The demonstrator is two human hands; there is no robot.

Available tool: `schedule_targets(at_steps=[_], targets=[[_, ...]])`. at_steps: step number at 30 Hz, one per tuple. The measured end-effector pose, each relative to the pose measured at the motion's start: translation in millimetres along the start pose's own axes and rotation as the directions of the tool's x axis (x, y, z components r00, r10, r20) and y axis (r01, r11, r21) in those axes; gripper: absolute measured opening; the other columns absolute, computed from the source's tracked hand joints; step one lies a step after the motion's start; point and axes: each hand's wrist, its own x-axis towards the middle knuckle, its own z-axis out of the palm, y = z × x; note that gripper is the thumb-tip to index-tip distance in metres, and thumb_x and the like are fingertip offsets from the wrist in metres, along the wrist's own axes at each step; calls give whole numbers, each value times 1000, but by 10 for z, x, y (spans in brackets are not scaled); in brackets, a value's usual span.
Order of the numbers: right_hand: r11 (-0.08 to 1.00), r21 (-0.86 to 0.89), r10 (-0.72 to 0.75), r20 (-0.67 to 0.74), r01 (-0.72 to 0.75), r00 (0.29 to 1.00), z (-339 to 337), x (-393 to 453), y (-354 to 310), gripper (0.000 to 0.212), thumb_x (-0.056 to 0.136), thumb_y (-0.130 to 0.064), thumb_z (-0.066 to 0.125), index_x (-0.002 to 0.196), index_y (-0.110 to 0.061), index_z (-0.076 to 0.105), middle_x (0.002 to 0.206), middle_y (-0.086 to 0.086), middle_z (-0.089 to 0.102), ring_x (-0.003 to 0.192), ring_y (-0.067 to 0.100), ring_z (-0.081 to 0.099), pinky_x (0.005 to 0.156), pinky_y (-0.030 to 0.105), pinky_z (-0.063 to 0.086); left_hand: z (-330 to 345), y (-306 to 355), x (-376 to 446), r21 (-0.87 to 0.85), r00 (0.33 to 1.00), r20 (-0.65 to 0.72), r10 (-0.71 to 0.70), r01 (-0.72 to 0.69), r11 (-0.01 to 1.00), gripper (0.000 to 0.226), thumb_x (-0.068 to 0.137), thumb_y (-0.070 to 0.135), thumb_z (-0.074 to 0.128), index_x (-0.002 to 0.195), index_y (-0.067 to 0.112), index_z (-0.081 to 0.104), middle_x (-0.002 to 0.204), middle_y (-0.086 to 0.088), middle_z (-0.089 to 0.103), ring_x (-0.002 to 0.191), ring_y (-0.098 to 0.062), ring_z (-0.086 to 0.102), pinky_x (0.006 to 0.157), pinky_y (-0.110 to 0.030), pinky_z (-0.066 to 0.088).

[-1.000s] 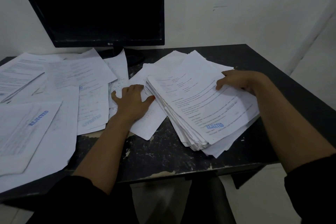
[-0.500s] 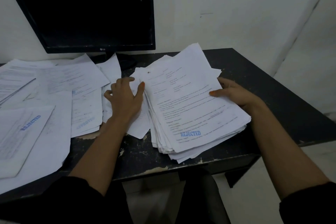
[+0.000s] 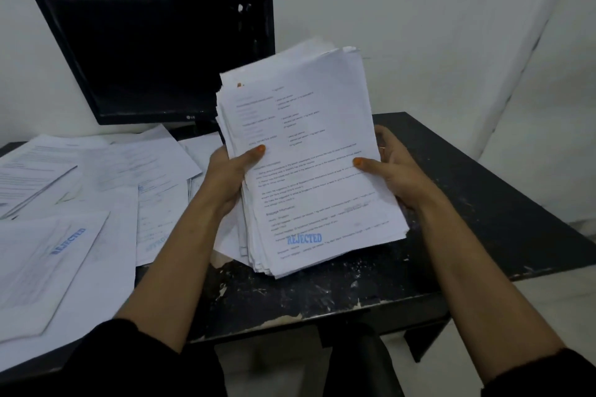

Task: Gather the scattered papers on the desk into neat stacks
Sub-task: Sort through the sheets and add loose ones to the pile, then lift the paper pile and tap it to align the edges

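Gripping the thick paper stack (image 3: 309,158) by its two long edges, left hand (image 3: 229,175) and right hand (image 3: 395,169) each pinch it thumb-on-top, tilted up with its lower edge near the surface (image 3: 483,190); contact can't be told. Edges are ragged, so loose inner sheets could slide out if tapped hard. Scattered sheets (image 3: 96,203) remain spread at left, ungathered.

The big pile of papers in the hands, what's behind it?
Behind the stack you can see the black monitor, the white wall and some dark desk. The monitor's stand and both hands' fingers are mostly covered.
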Motion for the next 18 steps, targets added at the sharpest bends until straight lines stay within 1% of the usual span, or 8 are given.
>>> schedule_targets(at_steps=[2,3,5,7,9,13,16,18], targets=[[999,0,-37,-20,37,999,60,76,-90,84,85,-9,71,151,-28,23,118,-17,64,105,13,67,85,38,58,4,184,61,35,992,11,123,-123,992,46,86,10,70,130,8,57,117,-3,69,104,-18,69,88,-35,57],[999,5,-41,-33,42,999,82,118,-131,87,84,-8,72,152,-26,20,118,-17,64,107,12,66,87,38,57,7,270,94,61,984,23,177,-178,982,49,85,11,71,131,8,56,120,-4,68,106,-19,68,87,-35,57],[996,-24,-84,-67,82,994,135,193,-221,70,85,-8,71,145,-16,37,123,-7,64,111,17,64,88,35,56,-2,451,165,105,959,51,277,-281,954,52,84,12,72,132,8,53,124,-7,66,111,-21,66,90,-36,56],[992,-45,-119,-102,114,988,202,227,-316,47,86,-6,69,129,-14,51,115,-6,65,105,14,65,85,29,57,-13,617,221,134,941,74,331,-339,931,50,86,9,71,132,8,52,125,-8,65,112,-22,65,92,-38,55],[992,-23,-124,-133,122,983,272,250,-348,44,85,-1,68,124,-15,53,109,-8,65,96,8,66,79,25,58,-22,708,258,148,936,86,342,-352,924,51,86,7,71,133,7,51,125,-8,65,110,-21,66,89,-36,56],[996,8,-82,-190,85,978,397,293,-280,47,82,-1,70,125,-8,53,116,4,64,105,25,63,86,42,56,-64,686,250,141,944,70,324,-331,933,58,83,11,74,135,6,50,124,-8,66,110,-22,66,86,-35,56],[992,0,-125,-206,127,971,443,299,-339,45,83,-7,70,125,-13,54,117,4,64,105,24,63,83,41,56,-103,701,221,115,955,4,296,-294,949,66,75,22,80,132,8,52,120,-5,68,105,-19,69,82,-33,57],[980,26,-184,-231,195,956,459,323,-461,48,82,-11,72,126,-15,53,115,2,64,102,19,64,80,38,57,-138,779,205,145,951,-15,310,-305,941,71,72,28,84,132,9,52,119,-4,68,103,-17,69,79,-29,57]])
